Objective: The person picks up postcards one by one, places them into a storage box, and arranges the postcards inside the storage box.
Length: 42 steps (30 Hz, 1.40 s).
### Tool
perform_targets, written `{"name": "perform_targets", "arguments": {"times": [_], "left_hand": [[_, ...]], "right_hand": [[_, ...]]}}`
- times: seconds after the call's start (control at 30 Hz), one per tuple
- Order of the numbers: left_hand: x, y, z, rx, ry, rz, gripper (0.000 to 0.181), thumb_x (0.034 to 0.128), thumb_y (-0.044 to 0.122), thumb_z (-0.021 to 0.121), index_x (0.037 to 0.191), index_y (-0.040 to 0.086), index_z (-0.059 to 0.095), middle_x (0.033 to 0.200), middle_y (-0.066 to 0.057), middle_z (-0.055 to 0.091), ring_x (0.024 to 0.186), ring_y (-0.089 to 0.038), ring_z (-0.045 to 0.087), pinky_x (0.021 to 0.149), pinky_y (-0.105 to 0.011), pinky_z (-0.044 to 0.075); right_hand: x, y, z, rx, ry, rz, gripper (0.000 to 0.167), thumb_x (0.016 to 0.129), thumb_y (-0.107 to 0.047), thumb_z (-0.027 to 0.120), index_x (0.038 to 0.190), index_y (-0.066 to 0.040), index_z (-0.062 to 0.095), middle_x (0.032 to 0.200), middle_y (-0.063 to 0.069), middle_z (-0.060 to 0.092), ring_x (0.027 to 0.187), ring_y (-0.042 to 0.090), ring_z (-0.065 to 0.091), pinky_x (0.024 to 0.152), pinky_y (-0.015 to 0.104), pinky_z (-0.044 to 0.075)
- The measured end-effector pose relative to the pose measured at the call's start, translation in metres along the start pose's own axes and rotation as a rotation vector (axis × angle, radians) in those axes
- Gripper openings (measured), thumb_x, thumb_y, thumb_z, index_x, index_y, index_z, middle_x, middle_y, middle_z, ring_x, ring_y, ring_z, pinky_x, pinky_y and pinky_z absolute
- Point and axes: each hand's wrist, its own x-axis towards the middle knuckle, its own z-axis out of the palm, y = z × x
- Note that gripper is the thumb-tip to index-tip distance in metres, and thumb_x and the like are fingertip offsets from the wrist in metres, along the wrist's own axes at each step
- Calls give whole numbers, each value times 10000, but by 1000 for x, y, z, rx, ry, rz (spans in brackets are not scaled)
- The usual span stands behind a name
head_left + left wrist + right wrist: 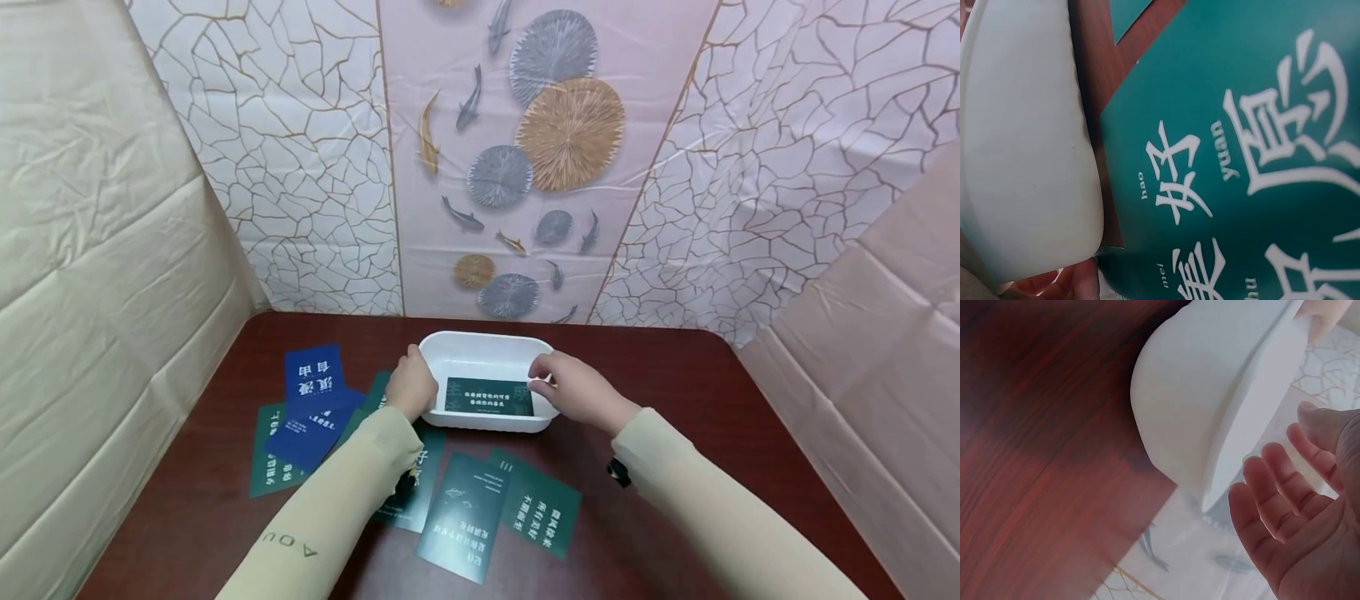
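A white plastic basin [487, 343] stands on the table, with a green card [489, 397] printed with white characters lying in it. At its left end my left hand [412, 385] grips the rim; in the left wrist view its fingertips [1079, 281] show below the basin wall [1029, 137]. Over the right rim hovers my right hand [573, 385]. In the right wrist view that hand [1310, 512] has loosely bent fingers apart from the basin [1197, 381], thumb away from them, nothing between. A large green card [1166, 81] lies close beside the basin under my left wrist.
Blue cards [313, 371] overlap a green card [262, 450] on the left of the dark red table [660, 358]. Nearer me lie two more green cards, one [465, 517] partly over another [543, 508]. Patterned cloth [315, 167] hangs behind the table.
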Motion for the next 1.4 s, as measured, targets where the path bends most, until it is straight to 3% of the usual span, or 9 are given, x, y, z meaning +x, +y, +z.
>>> {"name": "perform_targets", "arguments": {"times": [0.23,0.4,0.63,0.9,1.1,1.4], "left_hand": [[-2,-1,1,-17,-14,-9,760,878,74,657,1478,-13,200,1277,-233,497,1023,-338,562,906,-550,466],[-3,-1,0,-36,-18,-18,798,869,66,673,1491,-3,178,1321,-234,471,1057,-345,543,938,-548,446],[-3,0,-2,-34,-16,-19,789,855,60,692,1471,-3,202,1301,-231,478,1046,-343,540,943,-544,445],[-2,1,-2,-29,-17,-21,768,869,65,675,1474,-4,206,1295,-235,480,1034,-344,542,948,-531,444],[-1,1,-2,-12,-5,-4,750,875,68,655,1476,-16,213,1258,-235,509,991,-332,575,899,-521,475],[0,1,-2,-6,-5,-1,764,873,64,650,1483,-18,197,1266,-237,506,991,-327,575,897,-523,475]], "right_hand": [[-38,5,-7,-38,95,-33,254,890,-290,708,1073,-120,666,925,-24,575,816,168,561,710,348,481],[-60,7,-4,-27,96,-32,327,831,-347,766,1058,-132,671,925,-42,595,821,150,573,740,349,501],[-76,5,17,12,-22,45,418,766,-420,805,1064,-172,651,1005,-6,627,919,192,603,811,392,499],[-78,7,34,-4,-144,75,596,670,-478,853,1104,-152,606,968,-28,581,834,121,523,784,383,482],[-79,4,42,34,-226,94,670,644,-461,874,1126,-107,571,982,16,574,845,145,530,794,404,490],[-81,-1,53,26,-256,99,701,603,-444,903,1086,-79,549,924,38,514,807,170,483,759,398,473]]}}
